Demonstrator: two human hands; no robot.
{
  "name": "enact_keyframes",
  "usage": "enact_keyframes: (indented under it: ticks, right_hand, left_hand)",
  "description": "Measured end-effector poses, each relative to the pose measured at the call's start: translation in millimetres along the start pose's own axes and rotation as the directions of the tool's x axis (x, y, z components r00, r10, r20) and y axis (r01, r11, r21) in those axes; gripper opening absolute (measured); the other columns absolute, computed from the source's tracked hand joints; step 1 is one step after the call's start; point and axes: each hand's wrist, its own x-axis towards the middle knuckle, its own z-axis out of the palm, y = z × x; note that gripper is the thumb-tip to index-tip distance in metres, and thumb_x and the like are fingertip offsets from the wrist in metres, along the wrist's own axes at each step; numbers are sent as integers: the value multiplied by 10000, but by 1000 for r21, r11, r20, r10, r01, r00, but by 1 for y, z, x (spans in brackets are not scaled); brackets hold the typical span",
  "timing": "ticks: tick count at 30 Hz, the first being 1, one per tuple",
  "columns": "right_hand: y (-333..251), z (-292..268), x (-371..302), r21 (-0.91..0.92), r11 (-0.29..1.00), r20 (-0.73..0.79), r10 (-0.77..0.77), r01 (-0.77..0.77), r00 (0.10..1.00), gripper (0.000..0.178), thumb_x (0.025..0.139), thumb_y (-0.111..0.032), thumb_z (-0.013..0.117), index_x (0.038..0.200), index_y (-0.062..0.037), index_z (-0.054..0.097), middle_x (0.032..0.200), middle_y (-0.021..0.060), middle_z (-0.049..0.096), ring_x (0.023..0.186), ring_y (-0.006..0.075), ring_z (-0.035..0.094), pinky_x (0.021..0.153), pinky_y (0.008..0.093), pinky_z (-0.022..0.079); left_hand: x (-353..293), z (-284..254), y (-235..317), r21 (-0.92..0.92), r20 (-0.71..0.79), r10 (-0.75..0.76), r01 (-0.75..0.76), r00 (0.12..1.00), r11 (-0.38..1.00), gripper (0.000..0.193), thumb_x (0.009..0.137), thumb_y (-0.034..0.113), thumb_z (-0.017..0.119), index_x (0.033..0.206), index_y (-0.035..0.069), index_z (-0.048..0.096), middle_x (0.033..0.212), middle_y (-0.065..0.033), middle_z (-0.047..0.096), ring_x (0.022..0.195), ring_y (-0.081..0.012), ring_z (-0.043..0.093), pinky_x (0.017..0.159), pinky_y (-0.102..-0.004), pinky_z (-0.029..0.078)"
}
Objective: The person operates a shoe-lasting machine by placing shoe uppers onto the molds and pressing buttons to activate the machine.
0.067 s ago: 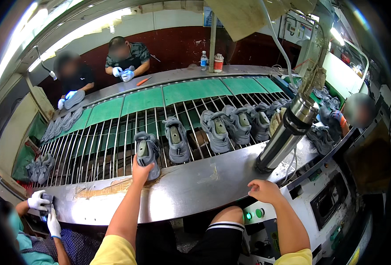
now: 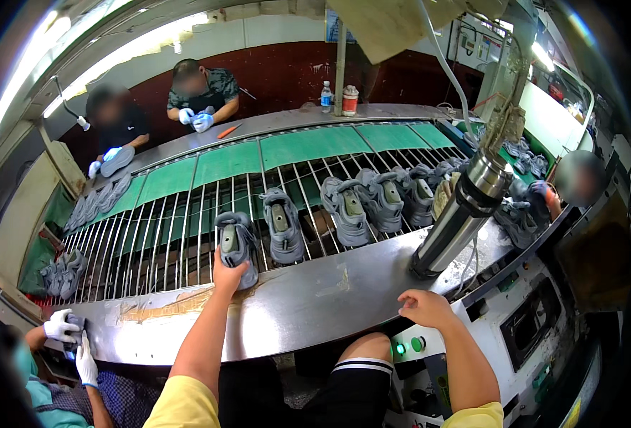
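Left hand is on the heel end of a grey shoe, fingers wrapped on it; the shoe lies sole-down on the wire-rod conveyor, at its near edge just where the rods meet the steel tabletop. Right hand rests at the tabletop's near edge, fingers curled loosely together, holding nothing, just above a green lit button on the white control panel. More grey shoes sit on the rods to the right: one just beside the held one, then a bunched row running toward the far right. A tilted metal cylinder stands on the tabletop, near the right hand. Green belt runs beyond the rods. Across the line two people in white gloves handle shoes; one gloved pair is at the far steel edge. Bottle and a can stand on the far edge. Lower left, another person's gloved hands are at the tabletop's end. A pile of grey shoes lies at the left end of the conveyor.
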Motion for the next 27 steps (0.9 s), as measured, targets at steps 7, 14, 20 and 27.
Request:
enact_keyframes:
  ticks: [7, 14, 20, 27]
  right_hand:
    - [9, -7, -2, 164, 986, 34, -7, 1, 999, 392, 765, -363, 685, 1104, -168, 656, 898, 28, 682, 873, 225, 657, 783, 348, 505]
    - [3, -5, 1, -12, 999, 53, -36, 37, 998, 395, 787, -372, 613, 1117, -158, 639, 923, 67, 694, 918, 259, 654, 808, 381, 504]
    - [17, 3, 4, -60, 996, -31, -70, 68, 997, 389, 785, -384, 622, 1098, -155, 647, 954, 76, 694, 941, 269, 648, 816, 387, 501]
    - [5, 1, -5, -128, 990, -46, -68, 62, 997, 380, 782, -395, 605, 1085, -172, 658, 965, 71, 698, 979, 271, 638, 839, 398, 498]
  left_hand:
    - [36, 42, -15, 79, 71, 0, -6, 997, 997, 988, 606, 165, 830, 1422, 42, 288, 1269, -171, 526, 1144, -272, 532, 984, -340, 410]
    - [45, 29, -28, 196, 126, 47, -71, 991, 978, 899, 669, 219, 814, 1403, 17, 336, 1268, -198, 551, 1148, -316, 561, 970, -356, 439]
    - [-39, 18, -16, 563, 53, 340, -309, 939, 766, 435, 846, 141, 609, 1253, 12, 529, 1136, -210, 611, 1041, -381, 583, 888, -428, 473]
    - [-86, 14, -19, 655, 153, 572, -516, 806, 552, 280, 796, 112, 583, 1046, -2, 637, 1121, -183, 642, 1086, -412, 556, 953, -494, 424]
